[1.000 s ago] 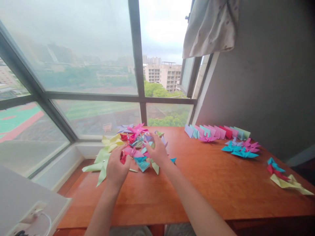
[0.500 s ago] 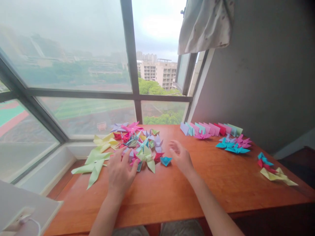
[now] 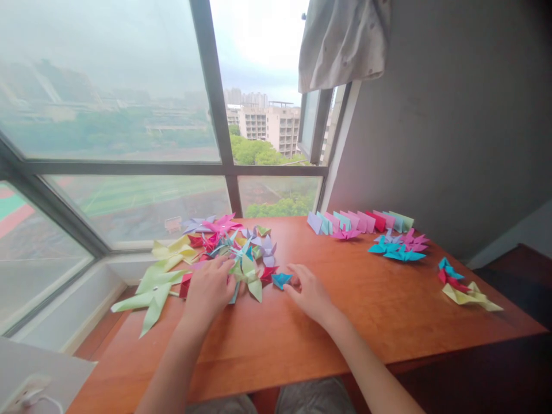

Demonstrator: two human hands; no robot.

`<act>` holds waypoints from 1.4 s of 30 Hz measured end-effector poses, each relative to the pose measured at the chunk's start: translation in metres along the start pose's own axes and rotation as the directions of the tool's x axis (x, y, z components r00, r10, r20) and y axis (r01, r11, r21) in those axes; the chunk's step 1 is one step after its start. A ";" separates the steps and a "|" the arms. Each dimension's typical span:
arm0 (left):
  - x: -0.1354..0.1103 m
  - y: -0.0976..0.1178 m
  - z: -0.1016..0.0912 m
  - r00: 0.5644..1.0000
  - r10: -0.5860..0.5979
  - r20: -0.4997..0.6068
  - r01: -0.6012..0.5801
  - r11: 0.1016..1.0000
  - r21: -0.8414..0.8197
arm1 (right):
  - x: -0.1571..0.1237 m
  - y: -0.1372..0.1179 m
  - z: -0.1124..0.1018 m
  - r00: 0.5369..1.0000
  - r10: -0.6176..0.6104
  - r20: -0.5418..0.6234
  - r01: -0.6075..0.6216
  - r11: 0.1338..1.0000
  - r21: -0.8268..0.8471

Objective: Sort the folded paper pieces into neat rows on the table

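Note:
My left hand [image 3: 211, 290] rests over the near left part of a pile of folded paper pieces, its fingers partly spread and their tips partly hidden among the papers. Beside its thumb lies a pale green paper crane [image 3: 249, 276]. My right hand [image 3: 308, 292] is at the right end of a blue paper boat [image 3: 281, 280], thumb and forefinger apart on either side of the boat's tip. That boat sits on the table, next to a red folded piece [image 3: 268, 272]. A light green pinwheel [image 3: 150, 293] lies left of my left hand.
Folded cards [image 3: 360, 222] stand in a row at the back right of the wooden table [image 3: 276, 339]. Several cyan and pink cranes [image 3: 399, 252] sit before them. Farther right are blue, red and yellow paper boats [image 3: 470, 296]. A window and low sill border the left and back.
My right hand has come down and left to the blue boat's tip. My left hand has settled lower into the pile, its fingers closer together. The view has turned slightly right.

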State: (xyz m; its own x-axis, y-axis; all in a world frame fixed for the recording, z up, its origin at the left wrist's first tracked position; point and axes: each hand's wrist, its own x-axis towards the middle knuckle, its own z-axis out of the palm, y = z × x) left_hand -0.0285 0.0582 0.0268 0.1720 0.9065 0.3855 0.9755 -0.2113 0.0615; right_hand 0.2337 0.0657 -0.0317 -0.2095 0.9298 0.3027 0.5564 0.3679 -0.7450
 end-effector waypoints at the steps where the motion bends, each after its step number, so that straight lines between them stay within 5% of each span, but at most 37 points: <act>1: -0.001 -0.002 0.000 1.000 -0.002 0.011 0.002 1.000 0.007 | 0.004 -0.005 0.004 1.000 -0.023 0.016 0.023 1.000 -0.010; 10: 0.003 -0.019 -0.003 0.999 -0.054 0.010 0.054 0.995 -0.087 | 0.017 -0.012 0.015 0.999 -0.032 0.003 0.032 0.999 -0.034; 16: 0.004 -0.019 -0.010 0.991 -0.090 -0.099 0.069 0.979 -0.193 | 0.007 -0.009 0.006 1.000 0.006 -0.024 -0.005 1.000 0.028; 21: -0.007 -0.016 -0.029 0.896 -0.251 -0.366 0.076 0.899 -0.430 | 0.011 -0.012 0.012 0.998 0.055 0.007 -0.055 0.985 0.165; 26: -0.039 -0.018 -0.038 0.812 -0.467 -0.349 0.242 0.815 -0.527 | 0.027 -0.020 0.028 0.996 0.088 0.006 -0.087 0.960 0.265; 31: -0.076 -0.027 -0.023 0.899 -0.329 -0.291 0.235 0.920 -0.313 | 0.026 -0.025 0.029 0.998 0.054 -0.029 -0.037 0.911 0.412; 37: -0.086 -0.026 0.001 0.953 -0.077 -0.291 0.040 0.991 -0.132 | -0.012 0.015 -0.025 0.982 0.104 -0.157 -0.065 0.969 0.237; 42: -0.077 -0.019 0.007 0.951 -0.052 -0.306 -0.015 0.977 -0.211 | -0.059 0.094 -0.138 0.885 0.235 -0.402 -0.242 0.970 0.034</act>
State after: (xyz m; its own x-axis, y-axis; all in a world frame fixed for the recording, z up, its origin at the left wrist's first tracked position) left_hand -0.0594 -0.0048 -0.0099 0.0710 0.7607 0.6453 0.9219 -0.2970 0.2487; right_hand 0.4092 0.0435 -0.0380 0.2683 0.9045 0.3315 0.5630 0.1320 -0.8159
